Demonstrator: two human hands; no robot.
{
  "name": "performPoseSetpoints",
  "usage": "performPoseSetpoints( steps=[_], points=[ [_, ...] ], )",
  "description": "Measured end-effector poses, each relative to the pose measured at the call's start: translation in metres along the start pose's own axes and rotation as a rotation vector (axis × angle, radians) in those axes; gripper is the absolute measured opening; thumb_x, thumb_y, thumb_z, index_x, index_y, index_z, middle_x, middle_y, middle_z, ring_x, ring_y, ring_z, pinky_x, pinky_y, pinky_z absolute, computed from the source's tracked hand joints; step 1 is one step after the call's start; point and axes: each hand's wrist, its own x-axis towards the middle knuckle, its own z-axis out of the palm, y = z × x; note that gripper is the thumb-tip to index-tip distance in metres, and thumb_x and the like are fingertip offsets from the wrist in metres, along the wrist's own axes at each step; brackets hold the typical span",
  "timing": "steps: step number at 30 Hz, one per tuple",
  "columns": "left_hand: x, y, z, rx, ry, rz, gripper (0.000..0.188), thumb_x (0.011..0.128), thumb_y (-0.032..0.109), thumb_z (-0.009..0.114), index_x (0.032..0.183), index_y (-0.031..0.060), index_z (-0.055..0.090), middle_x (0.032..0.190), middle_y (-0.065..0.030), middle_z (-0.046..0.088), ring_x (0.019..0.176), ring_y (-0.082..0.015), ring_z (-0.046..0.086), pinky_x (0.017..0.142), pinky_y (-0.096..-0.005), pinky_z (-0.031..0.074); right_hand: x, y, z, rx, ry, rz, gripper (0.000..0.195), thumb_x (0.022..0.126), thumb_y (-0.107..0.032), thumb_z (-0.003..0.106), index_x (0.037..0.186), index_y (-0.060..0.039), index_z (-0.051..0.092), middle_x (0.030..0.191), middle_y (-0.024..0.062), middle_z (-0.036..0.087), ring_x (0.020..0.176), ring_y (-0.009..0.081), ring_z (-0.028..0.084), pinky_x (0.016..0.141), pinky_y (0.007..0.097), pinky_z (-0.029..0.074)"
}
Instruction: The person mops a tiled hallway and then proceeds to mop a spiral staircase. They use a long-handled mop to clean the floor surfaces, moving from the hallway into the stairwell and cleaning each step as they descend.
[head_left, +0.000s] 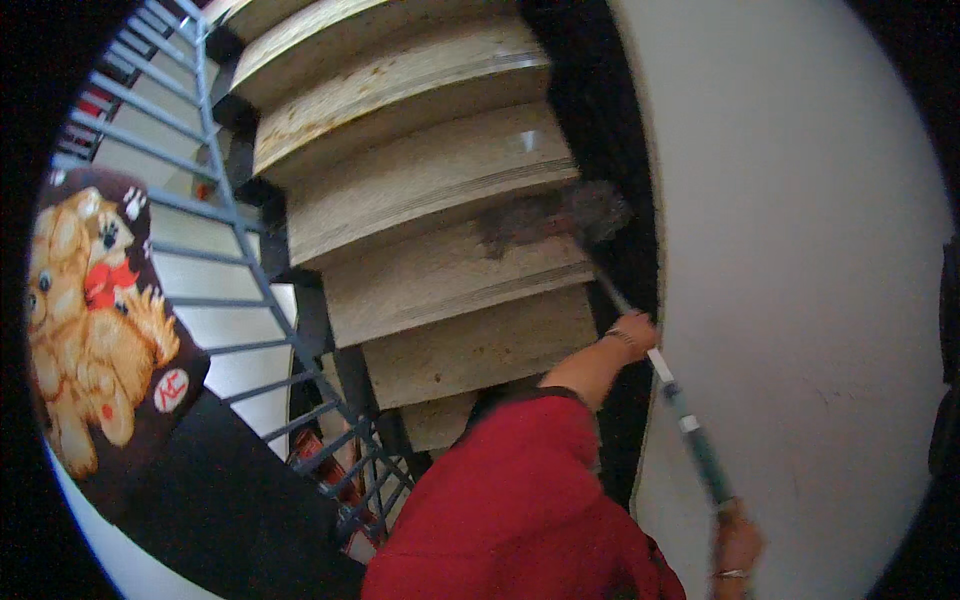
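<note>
My left hand, with a bracelet at the wrist, is closed round the thin pole of a long-handled mop or broom. Lower on the same pole, near its green section, my right hand grips the end. The grey, shaggy head of the mop or broom is blurred and lies over a pale stone stair tread, at its wall side. It also overlaps the dark strip along the wall. Brown spots mark some of the steps.
A blue-grey metal railing runs along the left side of the stairs. Over it hangs a dark cloth printed with teddy bears. A plain pale wall rises on the right. Something red shows through the bars below.
</note>
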Motion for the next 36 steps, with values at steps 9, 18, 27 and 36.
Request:
performPoseSetpoints(
  steps=[9,18,27,36],
  points=[
    [-0.074,-0.01,-0.062,-0.358,0.38,-0.216,0.013,0.073,0.014,0.062,0.082,0.0115,0.07,0.086,-0.0109,0.066,0.093,-0.0301,0.059,0.082,-0.043,0.045,0.039,0.034,-0.238,-0.391,0.458,-0.466,0.042,0.07,-0.01,0.071,0.111,-0.0157,0.061,0.079,0.0099,0.063,0.069,0.0321,0.061,0.06,0.0426,0.047],
    [-0.379,-0.156,0.05,-0.018,0.991,-0.854,0.011,0.059,0.016,0.07,0.063,0.0117,0.06,0.065,-0.0119,0.058,0.069,-0.0325,0.057,0.062,-0.0439,0.045,-0.006,-0.239,-0.202,-0.386,0.77,-1.073,0.024,0.082,-0.019,0.063,0.106,-0.0229,0.059,0.066,0.0065,0.059,0.062,0.0274,0.06,0.059,0.041,0.047],
    [-0.394,-0.148,0.039,-0.046,0.753,-0.728,0.004,0.068,0.014,0.063,0.069,0.0109,0.06,0.074,-0.0089,0.062,0.083,-0.0288,0.057,0.073,-0.0423,0.044,-0.032,-0.209,-0.177,-0.353,0.771,-0.919,0.027,0.082,-0.022,0.065,0.108,-0.0222,0.06,0.069,0.006,0.059,0.061,0.0264,0.059,0.064,0.041,0.047],
    [-0.395,-0.102,-0.019,0.111,1.004,-0.496,0.009,0.063,0.013,0.061,0.067,0.0126,0.053,0.065,-0.0067,0.057,0.07,-0.0275,0.057,0.063,-0.0406,0.041,0.036,-0.135,-0.128,-0.19,1.112,-0.91,0.03,0.07,-0.002,0.066,0.099,-0.0065,0.062,0.067,0.0083,0.051,0.062,0.0276,0.053,0.06,0.0417,0.041]
  ],
)
